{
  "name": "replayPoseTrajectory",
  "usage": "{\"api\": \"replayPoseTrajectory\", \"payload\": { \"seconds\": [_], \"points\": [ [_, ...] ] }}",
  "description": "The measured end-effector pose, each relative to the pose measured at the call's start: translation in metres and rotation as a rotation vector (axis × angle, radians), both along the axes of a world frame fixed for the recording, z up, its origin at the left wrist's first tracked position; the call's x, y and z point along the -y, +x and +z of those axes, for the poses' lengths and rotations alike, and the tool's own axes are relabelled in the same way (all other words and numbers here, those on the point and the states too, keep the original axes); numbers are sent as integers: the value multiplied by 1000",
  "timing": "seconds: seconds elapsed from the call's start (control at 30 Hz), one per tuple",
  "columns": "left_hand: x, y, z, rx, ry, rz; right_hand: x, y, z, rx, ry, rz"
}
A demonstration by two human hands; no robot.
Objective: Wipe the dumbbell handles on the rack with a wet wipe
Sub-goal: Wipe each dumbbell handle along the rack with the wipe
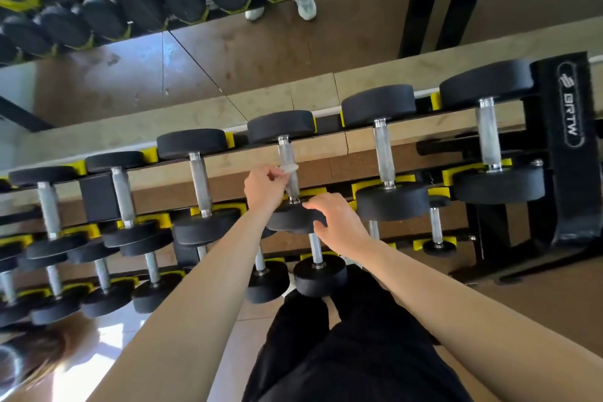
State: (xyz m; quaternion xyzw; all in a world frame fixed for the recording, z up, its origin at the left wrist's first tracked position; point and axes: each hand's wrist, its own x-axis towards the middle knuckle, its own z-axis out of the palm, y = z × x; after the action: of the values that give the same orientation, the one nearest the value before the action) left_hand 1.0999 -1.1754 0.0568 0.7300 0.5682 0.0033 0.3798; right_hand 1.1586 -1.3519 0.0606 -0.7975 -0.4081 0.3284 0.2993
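A row of black dumbbells with silver handles lies on the top tier of the rack (569, 140). My left hand (262, 188) pinches a small whitish wet wipe (289, 168) against the silver handle (287, 157) of the middle dumbbell. My right hand (332, 222) rests with curled fingers on that dumbbell's near black head (290, 217). The neighbouring handles, one to the left (199, 183) and one to the right (383, 153), are bare.
Lower tiers hold smaller dumbbells (321, 274) in yellow cradles (434, 243). A mirror (195, 52) behind the rack reflects more dumbbells and a pair of shoes. The rack's black end frame stands at the right. My black-trousered legs (359, 352) are below.
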Motion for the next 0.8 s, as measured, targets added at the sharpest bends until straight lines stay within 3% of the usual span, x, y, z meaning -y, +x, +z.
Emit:
{"api": "replayPoseTrajectory", "payload": {
  "seconds": [0.17,0.33,0.47,0.67,0.8],
  "points": [
    [0,-20,10,-175,-54,-333,-3,3,-2,39,12,7],
    [-11,-3,23,85,195,-316,-2,3,-2,34,13,1],
    [-16,12,17,129,294,-453,0,-3,0,4,-35,-6],
    [-9,-5,-1,36,251,-560,-7,-2,9,-20,-130,-36],
    [-15,-15,-2,-115,85,-608,-22,3,19,-29,-201,-115]
  ]
}}
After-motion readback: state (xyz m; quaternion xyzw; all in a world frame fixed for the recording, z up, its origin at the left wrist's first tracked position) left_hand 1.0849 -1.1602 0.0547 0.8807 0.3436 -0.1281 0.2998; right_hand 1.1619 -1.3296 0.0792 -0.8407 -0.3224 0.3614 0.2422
